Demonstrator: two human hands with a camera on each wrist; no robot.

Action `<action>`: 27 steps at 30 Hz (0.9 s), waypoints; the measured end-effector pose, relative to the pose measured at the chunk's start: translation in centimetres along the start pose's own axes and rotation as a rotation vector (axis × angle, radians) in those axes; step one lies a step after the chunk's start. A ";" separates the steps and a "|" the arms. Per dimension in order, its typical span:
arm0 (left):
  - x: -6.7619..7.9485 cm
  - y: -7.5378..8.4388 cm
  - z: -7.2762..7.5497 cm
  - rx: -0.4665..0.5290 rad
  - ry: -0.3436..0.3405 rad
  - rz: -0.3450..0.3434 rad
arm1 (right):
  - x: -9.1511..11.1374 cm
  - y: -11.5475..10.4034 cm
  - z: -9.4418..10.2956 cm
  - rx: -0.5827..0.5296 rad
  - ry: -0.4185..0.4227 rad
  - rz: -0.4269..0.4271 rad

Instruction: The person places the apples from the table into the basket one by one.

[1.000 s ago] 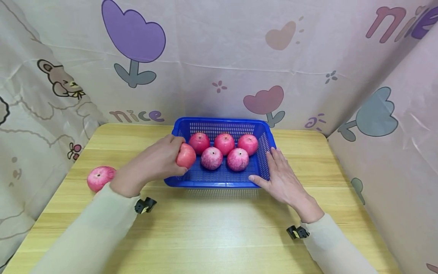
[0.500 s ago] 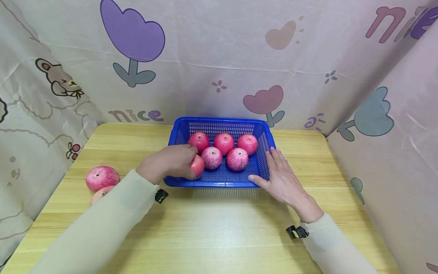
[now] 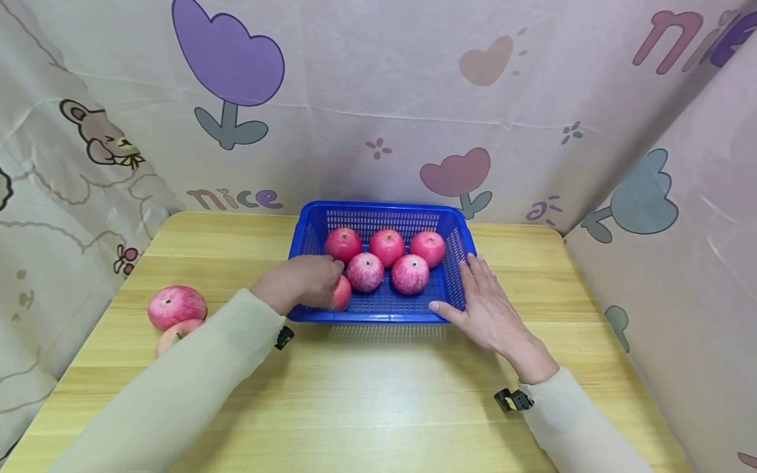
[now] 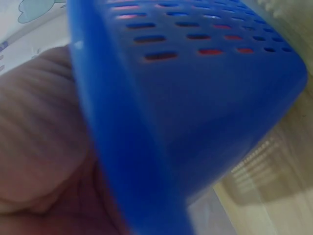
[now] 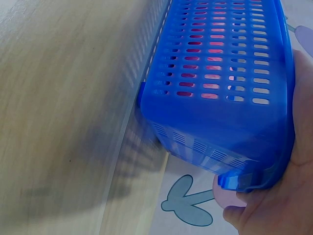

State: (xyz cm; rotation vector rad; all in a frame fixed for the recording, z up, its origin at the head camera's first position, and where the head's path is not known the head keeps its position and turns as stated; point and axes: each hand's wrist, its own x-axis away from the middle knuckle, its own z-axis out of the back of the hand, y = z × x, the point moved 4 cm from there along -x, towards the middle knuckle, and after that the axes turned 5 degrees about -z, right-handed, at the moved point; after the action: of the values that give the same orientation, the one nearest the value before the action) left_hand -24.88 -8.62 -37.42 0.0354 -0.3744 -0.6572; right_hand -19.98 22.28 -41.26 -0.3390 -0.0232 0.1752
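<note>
In the head view a blue plastic basket holds several red and pink apples. Three are lined up at its back, and two streaked ones sit in front of them. Inside the left front part of the basket, my left hand grips another apple, mostly covered by the fingers. My right hand rests on the basket's right side, fingers straight along the rim and thumb at the front corner. In the right wrist view the hand touches the rim. The left wrist view shows the palm beside the rim.
On the wooden table, to the left of the basket, lie a streaked pink apple and a paler apple, partly hidden by my left sleeve. A printed curtain hangs behind the table and along both sides.
My left hand has carried its apple over the left rim, rightward and down into the basket. The paler apple on the table has come into sight from behind the sleeve. My right hand stays put.
</note>
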 end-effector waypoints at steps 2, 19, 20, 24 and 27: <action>-0.1 0.0 -0.1 -0.004 -0.009 0.004 | 0.0 0.0 0.0 0.000 0.001 -0.001; -0.4 0.0 -0.6 0.013 -0.043 0.037 | 0.1 -0.1 -0.1 -0.010 0.010 -0.004; -0.4 0.0 -0.6 0.014 -0.047 0.039 | 0.1 -0.1 -0.2 -0.010 0.011 -0.003; -0.2 0.1 -0.5 0.018 -0.066 0.042 | 0.1 -0.1 -0.2 -0.008 0.016 -0.002; -0.1 0.1 -0.5 0.022 -0.075 0.041 | 0.1 0.0 -0.2 -0.009 0.015 -0.005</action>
State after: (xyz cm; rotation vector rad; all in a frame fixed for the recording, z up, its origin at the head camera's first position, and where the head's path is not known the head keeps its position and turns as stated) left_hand -24.71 -8.50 -37.91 0.0239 -0.4537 -0.6154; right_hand -19.86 22.19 -41.44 -0.3493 -0.0097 0.1680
